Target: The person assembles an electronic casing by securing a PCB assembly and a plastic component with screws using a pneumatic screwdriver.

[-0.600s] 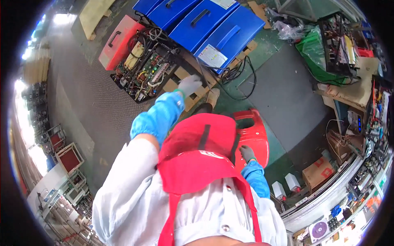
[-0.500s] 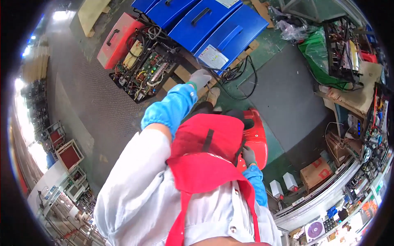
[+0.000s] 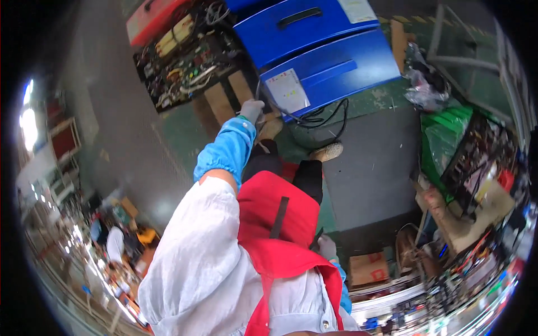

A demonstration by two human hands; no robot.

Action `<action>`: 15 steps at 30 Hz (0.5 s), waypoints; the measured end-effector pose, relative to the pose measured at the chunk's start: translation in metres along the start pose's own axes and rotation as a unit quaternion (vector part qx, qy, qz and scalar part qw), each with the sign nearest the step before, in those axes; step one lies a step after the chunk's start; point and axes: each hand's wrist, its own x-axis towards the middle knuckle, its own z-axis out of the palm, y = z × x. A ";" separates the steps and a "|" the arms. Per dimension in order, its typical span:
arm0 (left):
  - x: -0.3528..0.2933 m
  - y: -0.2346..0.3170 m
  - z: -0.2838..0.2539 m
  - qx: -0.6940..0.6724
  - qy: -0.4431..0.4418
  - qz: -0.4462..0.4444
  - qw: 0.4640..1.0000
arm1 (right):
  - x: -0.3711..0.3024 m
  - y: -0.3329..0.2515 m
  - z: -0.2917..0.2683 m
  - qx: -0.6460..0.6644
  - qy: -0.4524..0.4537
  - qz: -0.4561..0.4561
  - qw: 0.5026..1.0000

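My left hand (image 3: 252,110), in a pale grey glove, reaches forward with its fingers curled closed. A thin grey cord-like piece (image 3: 259,89) rises beside its fingertips; what lies inside the grip is hidden. Just beyond stands the nearest blue metal cabinet-like machine (image 3: 367,61), with a white label (image 3: 287,89) on its side. A black cable (image 3: 330,122) loops on the floor at its foot. My right hand (image 3: 327,246), also gloved, is low by the right edge of my red apron (image 3: 280,207), beside a dark strip; its fingers are blurred and partly hidden.
An opened unit with exposed circuit boards (image 3: 188,70) lies left of the blue machines, near a red casing (image 3: 154,22). At right are a green plastic-lined bin (image 3: 443,140) of electronic parts and a cardboard box (image 3: 369,269). My shoe (image 3: 327,152) is on the floor.
The view has shifted and turned, with blue machines nearer the top. My left hand remains forward, fingers curled. My right hand is no longer by the red seat-like object, now mostly out of sight.
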 end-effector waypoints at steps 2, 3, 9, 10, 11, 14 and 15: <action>-0.008 -0.027 -0.041 -0.098 0.038 0.013 0.994 | 0.095 -0.039 -0.089 0.443 -0.004 0.474 0.761; -0.023 -0.032 -0.056 -0.107 0.079 0.001 0.991 | 0.110 -0.021 -0.104 0.457 -0.002 0.465 0.759; -0.061 -0.086 -0.212 0.045 0.209 0.010 0.977 | 0.195 0.061 -0.175 0.335 -0.034 0.347 0.875; -0.056 -0.101 -0.238 0.112 0.217 0.040 0.969 | 0.213 0.078 -0.168 0.277 -0.046 0.325 0.903; -0.063 -0.102 -0.251 0.210 0.250 0.012 0.945 | 0.239 0.069 -0.172 0.256 -0.059 0.300 0.917; -0.063 -0.095 -0.250 0.439 0.321 -0.020 0.839 | 0.345 0.022 -0.180 0.108 -0.074 0.159 0.979; -0.063 -0.101 -0.244 0.561 0.362 -0.030 0.744 | 0.383 -0.012 -0.180 0.051 -0.092 0.130 0.986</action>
